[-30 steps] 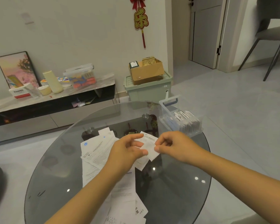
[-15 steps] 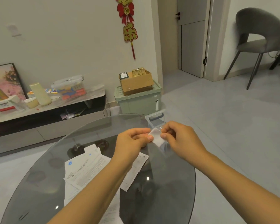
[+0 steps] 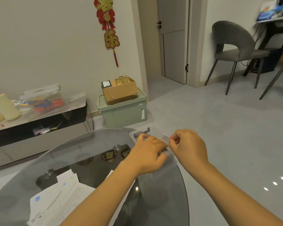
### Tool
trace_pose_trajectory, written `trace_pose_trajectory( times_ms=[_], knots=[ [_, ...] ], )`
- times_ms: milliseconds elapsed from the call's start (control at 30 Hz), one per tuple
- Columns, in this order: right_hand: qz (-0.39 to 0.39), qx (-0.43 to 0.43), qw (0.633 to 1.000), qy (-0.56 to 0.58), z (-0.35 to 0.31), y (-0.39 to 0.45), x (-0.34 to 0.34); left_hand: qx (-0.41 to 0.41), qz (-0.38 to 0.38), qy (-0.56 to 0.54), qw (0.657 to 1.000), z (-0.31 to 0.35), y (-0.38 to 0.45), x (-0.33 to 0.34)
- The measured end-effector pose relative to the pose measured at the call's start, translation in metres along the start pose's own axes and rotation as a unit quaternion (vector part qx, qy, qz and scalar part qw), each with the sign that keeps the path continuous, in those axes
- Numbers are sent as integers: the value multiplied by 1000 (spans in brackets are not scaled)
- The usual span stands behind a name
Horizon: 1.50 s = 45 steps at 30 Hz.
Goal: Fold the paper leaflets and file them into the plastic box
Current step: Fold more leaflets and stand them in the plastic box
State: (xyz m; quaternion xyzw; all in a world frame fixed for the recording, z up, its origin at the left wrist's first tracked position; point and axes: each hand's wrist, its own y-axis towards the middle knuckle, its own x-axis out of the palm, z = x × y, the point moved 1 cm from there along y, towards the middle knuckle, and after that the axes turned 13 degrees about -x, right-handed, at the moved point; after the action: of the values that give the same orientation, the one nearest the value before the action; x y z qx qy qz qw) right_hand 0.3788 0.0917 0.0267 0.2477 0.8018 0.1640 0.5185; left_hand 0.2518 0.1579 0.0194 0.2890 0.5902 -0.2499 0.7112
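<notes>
Both hands moved over plastic box (image 3: 138, 133), folded leaflet (image 3: 166, 137) upright

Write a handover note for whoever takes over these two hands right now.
Right hand: pinches a small folded leaflet above the clear plastic box.
Left hand: over the box; what its fingers do is hidden.
Box: at the far edge of the glass table.
Done: this leaflet is folded.
Left: file it; unfolded leaflets lie on the table's near left.
</notes>
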Motion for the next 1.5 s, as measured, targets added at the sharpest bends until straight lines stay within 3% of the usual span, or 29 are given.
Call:
trace_pose_trajectory(
  times_ms=[233, 633, 800, 900, 1033, 1200, 1500],
  knots=[
    [-7, -2, 1000, -29, 7, 7, 13, 24, -8, 43, 999, -4, 5, 8],
    [-64, 15, 996, -60, 1, 16, 19, 14, 41, 12, 999, -7, 2, 17],
    [-142, 15, 985, -96, -3, 23, 22, 20, 55, -12, 998, -8, 0, 18],
    [-165, 60, 985, -7, 4, 27, 20, 25, 48, -21, 998, -7, 0, 17],
    [-110, 103, 981, 122, 12, 26, 18, 15, 32, -34, 999, -8, -1, 17],
    [-55, 140, 972, 181, 16, 24, 13, 3, 28, -66, 997, -8, -2, 15],
    [-74, 99, 975, 183, 18, 21, 16, 4, -28, 48, 998, -9, 7, 15]
  ],
)
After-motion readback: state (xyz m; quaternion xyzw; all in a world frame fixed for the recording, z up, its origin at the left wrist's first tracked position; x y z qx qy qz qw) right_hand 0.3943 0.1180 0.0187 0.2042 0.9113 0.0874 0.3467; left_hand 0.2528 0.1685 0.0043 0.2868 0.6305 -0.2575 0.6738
